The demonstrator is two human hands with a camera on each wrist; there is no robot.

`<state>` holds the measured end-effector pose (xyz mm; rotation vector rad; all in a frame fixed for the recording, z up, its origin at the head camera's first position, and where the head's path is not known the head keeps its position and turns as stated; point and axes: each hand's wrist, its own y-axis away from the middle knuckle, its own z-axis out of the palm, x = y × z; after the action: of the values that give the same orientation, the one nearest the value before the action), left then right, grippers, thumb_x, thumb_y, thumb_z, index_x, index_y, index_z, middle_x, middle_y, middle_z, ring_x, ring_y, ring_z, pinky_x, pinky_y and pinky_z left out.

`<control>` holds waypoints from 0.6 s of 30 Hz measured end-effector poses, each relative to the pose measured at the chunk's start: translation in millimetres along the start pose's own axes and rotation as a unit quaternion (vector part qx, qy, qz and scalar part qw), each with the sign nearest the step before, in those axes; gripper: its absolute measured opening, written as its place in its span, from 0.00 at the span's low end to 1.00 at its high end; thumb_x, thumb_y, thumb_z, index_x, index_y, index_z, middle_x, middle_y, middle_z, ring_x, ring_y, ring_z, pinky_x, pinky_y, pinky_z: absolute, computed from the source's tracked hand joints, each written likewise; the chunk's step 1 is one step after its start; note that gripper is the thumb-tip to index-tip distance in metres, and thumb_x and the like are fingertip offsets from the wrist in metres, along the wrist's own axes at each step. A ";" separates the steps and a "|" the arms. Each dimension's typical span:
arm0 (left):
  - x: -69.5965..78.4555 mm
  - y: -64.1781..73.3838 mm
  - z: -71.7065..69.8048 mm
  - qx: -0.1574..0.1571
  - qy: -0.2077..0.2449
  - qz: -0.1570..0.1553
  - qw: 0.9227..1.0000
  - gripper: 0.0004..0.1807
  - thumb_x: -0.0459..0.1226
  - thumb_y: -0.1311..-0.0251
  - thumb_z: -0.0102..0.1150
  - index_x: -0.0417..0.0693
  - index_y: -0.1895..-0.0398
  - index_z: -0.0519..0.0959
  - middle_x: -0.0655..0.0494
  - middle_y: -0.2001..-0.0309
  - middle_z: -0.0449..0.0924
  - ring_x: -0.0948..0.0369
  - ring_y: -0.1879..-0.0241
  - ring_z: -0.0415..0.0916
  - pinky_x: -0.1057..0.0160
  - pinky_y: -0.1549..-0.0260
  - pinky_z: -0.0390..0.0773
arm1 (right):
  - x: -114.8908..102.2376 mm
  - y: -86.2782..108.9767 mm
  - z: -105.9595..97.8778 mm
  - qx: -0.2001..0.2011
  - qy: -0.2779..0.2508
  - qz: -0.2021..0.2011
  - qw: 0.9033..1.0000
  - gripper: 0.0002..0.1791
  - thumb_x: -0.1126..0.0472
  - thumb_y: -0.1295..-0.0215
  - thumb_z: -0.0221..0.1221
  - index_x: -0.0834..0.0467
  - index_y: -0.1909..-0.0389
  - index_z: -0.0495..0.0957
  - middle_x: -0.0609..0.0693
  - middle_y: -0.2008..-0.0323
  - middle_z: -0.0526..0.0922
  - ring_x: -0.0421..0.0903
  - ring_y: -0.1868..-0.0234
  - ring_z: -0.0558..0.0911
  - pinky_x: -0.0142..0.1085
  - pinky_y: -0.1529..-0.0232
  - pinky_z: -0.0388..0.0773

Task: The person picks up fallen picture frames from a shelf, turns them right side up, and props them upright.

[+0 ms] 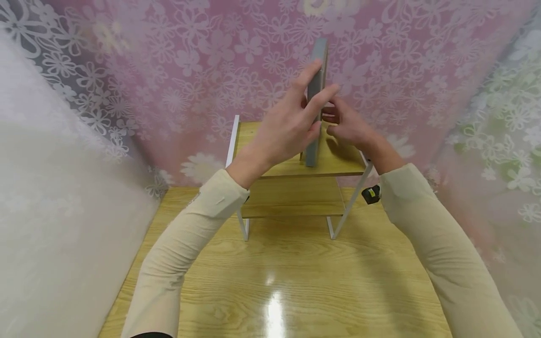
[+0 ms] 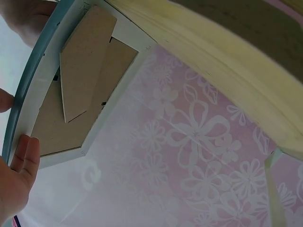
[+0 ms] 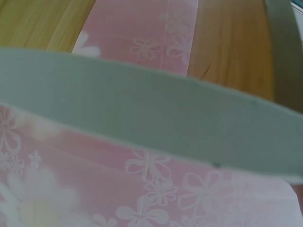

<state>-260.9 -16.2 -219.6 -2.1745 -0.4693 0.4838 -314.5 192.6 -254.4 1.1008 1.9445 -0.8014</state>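
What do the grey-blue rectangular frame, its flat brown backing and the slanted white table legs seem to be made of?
Frame: perhaps painted wood or plastic, given the smooth, matte edge. Backing: probably fibreboard, being dull and without grain. Table legs: likely painted metal, as thin, angular bars.

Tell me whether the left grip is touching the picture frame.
Touching: the left wrist view shows fingertips of the left grip against the pale back border of the picture frame.

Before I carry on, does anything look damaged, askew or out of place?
Nothing major stands out: the picture frame, backing and stand flap look intact. Only tiny dark specks along the frame's edge look odd, too small to tell marks from chips.
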 end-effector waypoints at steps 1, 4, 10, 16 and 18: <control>0.3 -0.9 0.5 -0.002 0.000 0.000 1.000 0.25 0.32 0.37 0.44 0.45 0.35 0.66 0.30 0.29 0.53 0.53 0.58 0.74 0.65 0.62 0.78 | 0.9 -0.9 0.2 0.000 -0.003 -0.008 1.000 0.47 0.83 0.43 0.42 0.55 0.22 0.43 0.61 0.23 0.51 0.61 0.25 0.56 0.56 0.29 0.57; 1.7 -3.0 2.4 -0.011 -0.004 0.001 1.000 0.25 0.32 0.36 0.44 0.46 0.35 0.66 0.31 0.29 0.54 0.51 0.51 0.73 0.66 0.60 0.79 | 4.9 -1.5 0.3 0.001 -0.010 -0.031 0.999 0.46 0.85 0.46 0.40 0.57 0.24 0.47 0.59 0.24 0.53 0.60 0.25 0.56 0.56 0.29 0.58; 4.7 -7.5 6.1 -0.025 -0.014 0.006 1.000 0.25 0.33 0.35 0.42 0.46 0.34 0.67 0.31 0.29 0.55 0.51 0.49 0.72 0.65 0.64 0.79 | 12.1 -1.3 -0.1 0.015 -0.021 -0.062 0.998 0.43 0.84 0.45 0.41 0.58 0.26 0.54 0.54 0.26 0.58 0.55 0.25 0.59 0.55 0.29 0.59; 3.6 -11.6 6.1 -0.032 -0.025 0.002 0.999 0.24 0.33 0.34 0.44 0.47 0.34 0.67 0.32 0.29 0.56 0.50 0.46 0.71 0.64 0.64 0.79 | 14.4 -9.3 -0.5 0.020 -0.009 -0.078 0.997 0.37 0.81 0.43 0.43 0.60 0.30 0.61 0.54 0.31 0.65 0.50 0.28 0.63 0.51 0.29 0.60; 3.8 -11.8 6.6 -0.035 -0.029 0.001 0.999 0.24 0.34 0.34 0.44 0.48 0.34 0.67 0.33 0.29 0.56 0.50 0.45 0.70 0.64 0.64 0.79 | 15.3 -10.2 -0.2 0.021 -0.007 -0.074 0.997 0.36 0.81 0.43 0.43 0.60 0.31 0.61 0.54 0.32 0.66 0.50 0.30 0.64 0.51 0.30 0.61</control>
<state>-262.7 -3.2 -214.6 -2.2333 -0.5230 0.5393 -329.0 194.8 -265.5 0.9822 2.0236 -0.9295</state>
